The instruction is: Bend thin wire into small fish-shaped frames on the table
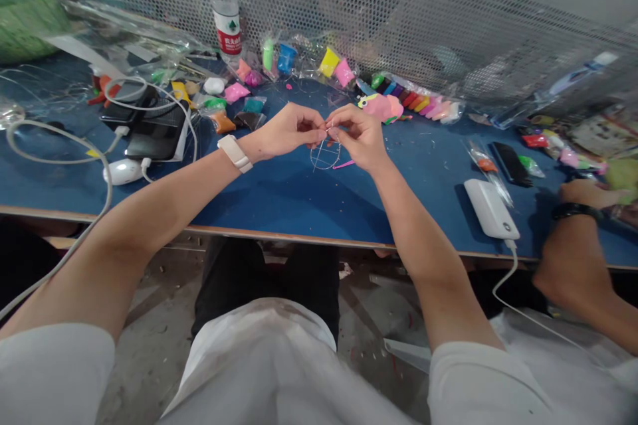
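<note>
Both hands meet above the blue table, pinching a round frame of thin wire (325, 167) with wires crossing inside it. My left hand (294, 128), below a white wristband, has thumb and fingertips closed on the frame's top edge. Close against it, my right hand (363, 137) pinches the same edge, its fingers curled. The exact spot where the wire passes between the fingertips is partly hidden. Just under the right hand, a thin pink stick (343, 164) lies by the ring. Behind that hand rests a pink clay figure (383, 107) with an eye on it.
Packets of coloured clay (329, 62) line the back by a perforated metal panel, with a water bottle (226, 13) there. Phones (158, 131) and cables lie left. At right are a white power bank (491, 208) and another person's hand (588, 194). A green basket (24, 10) stands far left.
</note>
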`<state>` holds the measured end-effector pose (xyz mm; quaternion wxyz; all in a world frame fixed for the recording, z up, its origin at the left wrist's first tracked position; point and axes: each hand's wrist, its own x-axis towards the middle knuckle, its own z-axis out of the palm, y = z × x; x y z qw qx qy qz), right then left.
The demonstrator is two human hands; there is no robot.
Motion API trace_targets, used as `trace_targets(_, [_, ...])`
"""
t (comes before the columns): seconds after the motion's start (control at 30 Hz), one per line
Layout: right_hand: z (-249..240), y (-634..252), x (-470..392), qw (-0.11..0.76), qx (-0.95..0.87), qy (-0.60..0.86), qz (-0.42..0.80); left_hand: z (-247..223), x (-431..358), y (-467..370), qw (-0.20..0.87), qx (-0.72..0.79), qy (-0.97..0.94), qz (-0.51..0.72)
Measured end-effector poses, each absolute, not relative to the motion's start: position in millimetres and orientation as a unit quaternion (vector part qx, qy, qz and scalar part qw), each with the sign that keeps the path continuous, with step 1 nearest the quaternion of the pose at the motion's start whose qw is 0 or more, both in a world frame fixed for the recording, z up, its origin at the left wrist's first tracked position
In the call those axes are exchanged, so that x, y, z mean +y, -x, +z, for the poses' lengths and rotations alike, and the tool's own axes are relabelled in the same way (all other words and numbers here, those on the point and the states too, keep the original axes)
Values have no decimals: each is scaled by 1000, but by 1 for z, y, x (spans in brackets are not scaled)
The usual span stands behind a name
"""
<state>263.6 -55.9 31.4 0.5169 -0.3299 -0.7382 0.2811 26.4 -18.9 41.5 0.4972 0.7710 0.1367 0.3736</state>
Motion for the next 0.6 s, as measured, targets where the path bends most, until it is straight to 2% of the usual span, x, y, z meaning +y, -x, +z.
trace_targets(0.3, [43,-264,-61,514,-743,353,244,42,-20,-29,444,156,-796,381])
trace_targets(0.6, [36,-265,-58,510,-730,373,261,45,-23,-28,388,169,-818,390])
